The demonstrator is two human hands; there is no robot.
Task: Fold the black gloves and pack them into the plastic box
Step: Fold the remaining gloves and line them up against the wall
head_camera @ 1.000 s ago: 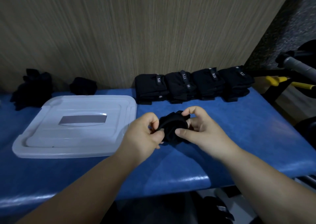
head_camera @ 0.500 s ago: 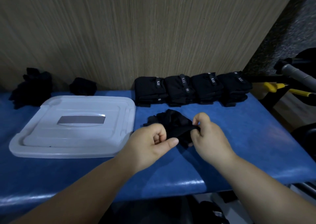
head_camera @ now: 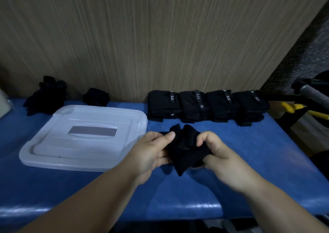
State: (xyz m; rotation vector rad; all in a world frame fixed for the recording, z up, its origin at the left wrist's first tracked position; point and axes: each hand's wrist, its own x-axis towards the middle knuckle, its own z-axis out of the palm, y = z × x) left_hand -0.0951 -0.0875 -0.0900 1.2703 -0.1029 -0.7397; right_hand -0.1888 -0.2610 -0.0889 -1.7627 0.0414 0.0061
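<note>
Black fabric glove (head_camera: 185, 150), soft and all crumpled, is sitting between both hands just above the blue padded table (head_camera: 249, 161), a bit right of the box. The left hand (head_camera: 151, 152) pinches its left edge with the thumb on top and the fingers tucked under. The right hand (head_camera: 219, 154) has its fingers curled in, gripping a bunch of the cloth from the other side. So this one is mid-fold, I'd say, nowhere near a tidy shape yet.

Progress-wise: a row of four folded black bundles (head_camera: 206, 106) with little white-lettered tabs is lined up along the wood-grain wall (head_camera: 160, 36), so those look done. Back left there's a loose heap of black gloves (head_camera: 46, 95), plus a small black lump (head_camera: 96, 96) near it, which looks like more waiting.

The translucent white plastic box (head_camera: 85, 136) with a grey label on its lid is closed, and I can't tell if anything's inside. My guess is the packing half hasn't really started.
</note>
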